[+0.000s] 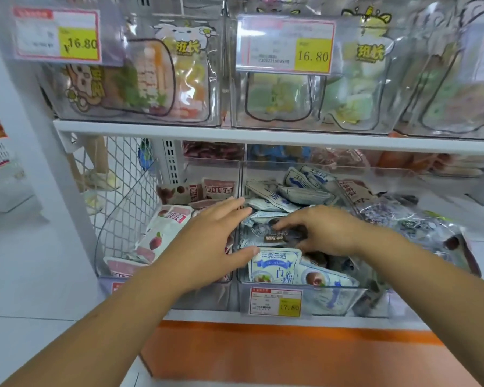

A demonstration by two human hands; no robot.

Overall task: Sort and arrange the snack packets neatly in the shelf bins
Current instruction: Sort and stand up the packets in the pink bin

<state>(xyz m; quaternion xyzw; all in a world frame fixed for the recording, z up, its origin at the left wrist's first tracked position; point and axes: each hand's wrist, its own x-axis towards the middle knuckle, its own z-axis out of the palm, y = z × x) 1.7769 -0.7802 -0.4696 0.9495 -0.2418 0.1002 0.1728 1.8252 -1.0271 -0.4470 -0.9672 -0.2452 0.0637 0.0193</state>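
Observation:
Three clear bins stand side by side on the lower shelf. The middle bin (313, 301) holds several white-and-blue snack packets (277, 265) and a few dark ones. My right hand (323, 229) reaches into it, fingers curled around a small dark packet (275, 238). My left hand (210, 236) lies flat with straight fingers over the wall between the middle bin and the left bin (115, 241), which holds pink-and-white packets (165, 227). The right bin's clear-wrapped dark snacks (403, 219) lie beside my right wrist.
The upper shelf (263, 135) carries clear bins of cartoon-printed pouches with 16.80 price tags (287, 46). A 17.80 tag (275, 301) hangs on the middle bin's front. A wire mesh panel (115, 174) closes the shelf's left side. An orange base (263, 356) lies below.

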